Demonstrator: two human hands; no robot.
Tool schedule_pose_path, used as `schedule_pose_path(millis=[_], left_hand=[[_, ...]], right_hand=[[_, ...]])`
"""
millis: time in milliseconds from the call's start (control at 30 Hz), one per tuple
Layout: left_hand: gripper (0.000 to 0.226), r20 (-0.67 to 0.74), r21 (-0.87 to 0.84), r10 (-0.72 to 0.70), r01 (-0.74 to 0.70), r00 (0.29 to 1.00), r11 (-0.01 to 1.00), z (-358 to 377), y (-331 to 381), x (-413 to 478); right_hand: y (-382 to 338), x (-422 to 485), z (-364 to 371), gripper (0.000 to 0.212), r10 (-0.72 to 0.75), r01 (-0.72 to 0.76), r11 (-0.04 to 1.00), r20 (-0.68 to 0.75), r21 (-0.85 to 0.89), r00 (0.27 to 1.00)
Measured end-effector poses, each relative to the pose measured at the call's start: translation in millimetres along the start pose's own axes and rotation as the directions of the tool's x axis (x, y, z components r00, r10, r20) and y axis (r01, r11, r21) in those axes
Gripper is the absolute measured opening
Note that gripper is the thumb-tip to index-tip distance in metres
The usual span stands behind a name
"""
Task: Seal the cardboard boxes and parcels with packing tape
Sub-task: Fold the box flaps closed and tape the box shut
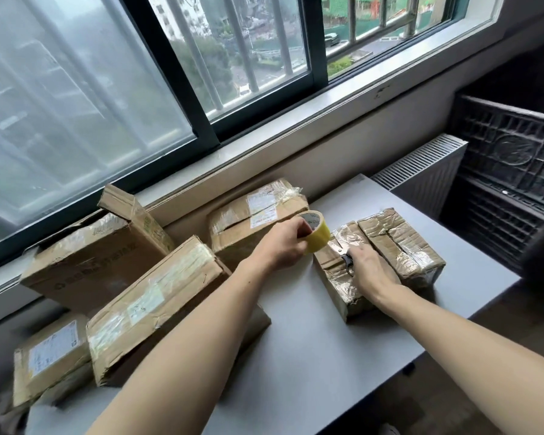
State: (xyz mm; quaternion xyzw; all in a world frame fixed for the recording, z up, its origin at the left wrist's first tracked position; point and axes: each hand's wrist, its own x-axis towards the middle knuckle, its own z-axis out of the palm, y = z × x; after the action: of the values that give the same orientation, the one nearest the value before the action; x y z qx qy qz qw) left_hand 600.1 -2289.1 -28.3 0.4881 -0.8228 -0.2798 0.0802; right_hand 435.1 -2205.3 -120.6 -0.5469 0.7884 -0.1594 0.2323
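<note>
Grey table (296,356) pushed up under a barred sliding window (170,73); radiator (421,171) and a dark plastic crate (509,171) off to the right. Several worn cardboard boxes stacked along the left and back edge.

Box in hand: a small taped parcel (390,246) on the right side of the table, well apart from the left stack. A larger box (258,215) sits just behind and to its left, with a slot open along its top seam. The leaning box (157,306) in the left stack shows old clear tape.

My left hand (283,246) is closed around the yellow tape roll (316,233), fingers curled through the core, held just above the parcel's left edge. A short run of tape appears to stretch from roll to parcel top, though glare makes it hard to be sure.

My right hand (371,271) rests on the parcel, fingers wrapped on a pair of scissors (343,255); blades point toward the roll. Whether the blades stand parted or closed I cannot tell.

Step, as I read it: cutting the strip free after laying it across this parcel.

Next move calls for keeping the strip taut with the left hand, the blades meeting it close to the roll, then pressing the loose end flat. Slack would let the tape curl and stick to itself.
</note>
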Motion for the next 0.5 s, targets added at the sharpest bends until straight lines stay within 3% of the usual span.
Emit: schedule_pose_path(millis=[167,400,500], left_hand=[[0.018,0.042,0.063,-0.017,0.015,0.999,0.998,28,12,13],[0.011,0.063,0.083,-0.001,-0.004,0.998,0.997,73,25,17],[0.019,0.117,0.088,0.017,-0.028,0.993,0.996,79,24,11]], right_hand=[[17,3,-5,0.028,0.011,-0.013,0.999,0.044,0.046,0.999],[21,-7,-18,0.022,-0.105,0.113,0.987,-0.074,0.111,0.992],[18,-12,-20,0.024,-0.106,0.122,0.977,-0.099,0.175,0.989]])
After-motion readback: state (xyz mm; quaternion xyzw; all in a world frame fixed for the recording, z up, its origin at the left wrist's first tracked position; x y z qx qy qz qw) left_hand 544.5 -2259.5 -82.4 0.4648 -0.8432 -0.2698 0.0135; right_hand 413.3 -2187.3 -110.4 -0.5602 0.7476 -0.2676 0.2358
